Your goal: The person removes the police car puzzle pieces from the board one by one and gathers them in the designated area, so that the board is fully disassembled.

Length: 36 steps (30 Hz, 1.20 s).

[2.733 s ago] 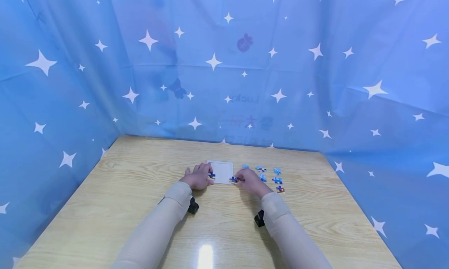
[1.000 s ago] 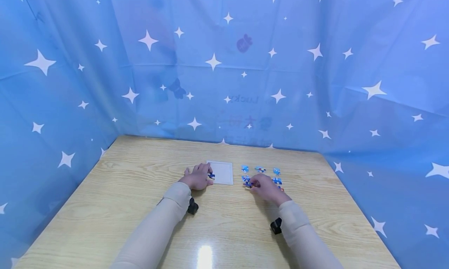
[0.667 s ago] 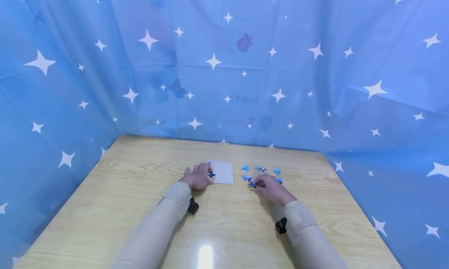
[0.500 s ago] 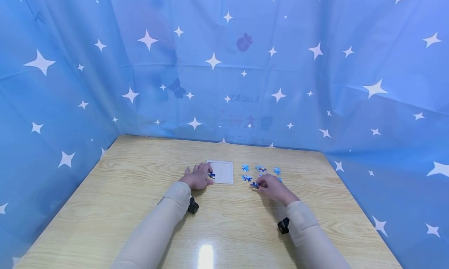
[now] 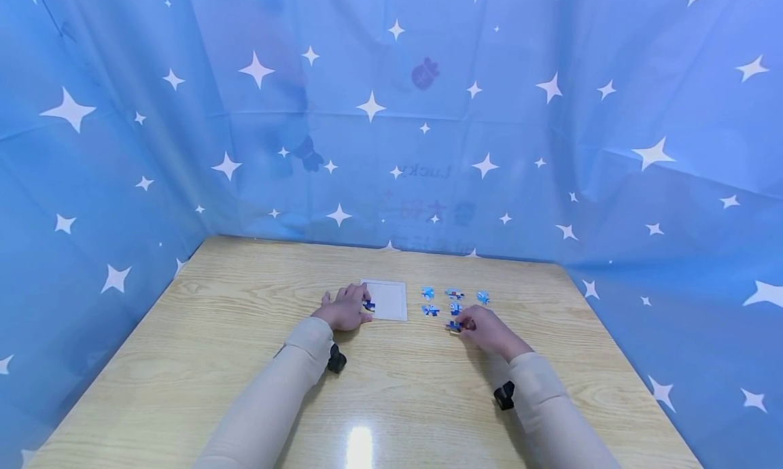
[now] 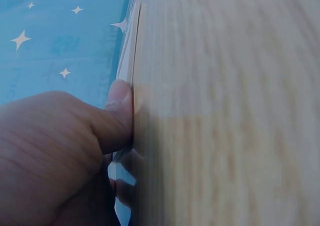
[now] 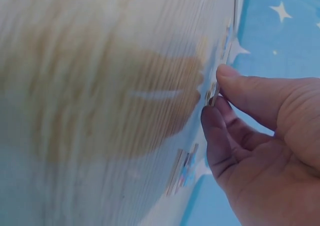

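In the head view, my left hand holds the left side of a white puzzle tray. Its thumb lies at the near corner in the left wrist view. A dark blue jigsaw piece shows at the tray's left, by those fingers. To the right, my right hand pinches another blue jigsaw piece between thumb and fingertips, low over the table. In the right wrist view that thin piece stands edge-on between the fingers. Just beyond the hand lies a blue piece with a round eye.
More loose pieces lie beyond the right hand: a fish-like piece, a light blue one, one with red and one at the far right. Pieces under the right hand are hidden. A starry blue curtain backs the wooden table.
My right hand has carried its piece from the tray's right edge rightward past the loose pieces, covering those at the lower right. My left hand stays on the tray.
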### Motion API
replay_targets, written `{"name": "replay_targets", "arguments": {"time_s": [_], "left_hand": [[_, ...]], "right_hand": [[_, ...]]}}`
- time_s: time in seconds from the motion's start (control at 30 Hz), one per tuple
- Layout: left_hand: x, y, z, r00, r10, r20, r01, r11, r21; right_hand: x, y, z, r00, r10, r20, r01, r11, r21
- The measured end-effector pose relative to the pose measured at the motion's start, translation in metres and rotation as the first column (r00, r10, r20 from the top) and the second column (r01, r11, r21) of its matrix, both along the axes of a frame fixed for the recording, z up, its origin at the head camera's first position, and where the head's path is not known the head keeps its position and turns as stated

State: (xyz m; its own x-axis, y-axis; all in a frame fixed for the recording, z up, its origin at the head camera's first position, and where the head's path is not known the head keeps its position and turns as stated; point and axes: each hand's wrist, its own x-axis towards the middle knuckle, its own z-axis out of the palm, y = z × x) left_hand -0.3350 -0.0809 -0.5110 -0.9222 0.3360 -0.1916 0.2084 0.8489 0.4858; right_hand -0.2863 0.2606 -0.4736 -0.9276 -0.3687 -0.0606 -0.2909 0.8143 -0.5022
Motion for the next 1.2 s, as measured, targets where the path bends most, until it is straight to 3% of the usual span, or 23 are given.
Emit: {"name": "replay_targets", "arguments": {"time_s": [0.3,0.63,0.87,1.0,1.2], "left_hand": [[0.001,0.000,-0.002,1.000,-0.004,-0.012,0.004,1.000,0.010],[0.009,0.000,0.010,1.000,-0.012,0.014,0.012,1.000,0.012],[0.003,0.000,0.002,1.000,0.000,0.002,0.000,1.000,0.019],[0.003,0.000,0.003,1.000,0.000,0.008,0.000,1.000,0.008],[0.003,0.000,0.004,1.000,0.002,0.022,-0.003,1.000,0.000]], "right_hand": [[0.000,0.005,-0.001,1.000,-0.005,-0.003,0.005,1.000,0.020],[0.001,0.006,-0.001,0.999,-0.014,-0.032,0.016,0.998,0.057],[0.001,0.010,-0.001,1.000,-0.003,-0.030,0.004,0.999,0.042],[0.001,0.009,0.000,1.000,-0.017,-0.020,0.017,0.999,0.043],[-0.007,-0.014,0.001,0.997,-0.023,-0.071,0.024,1.000,0.015]]}}
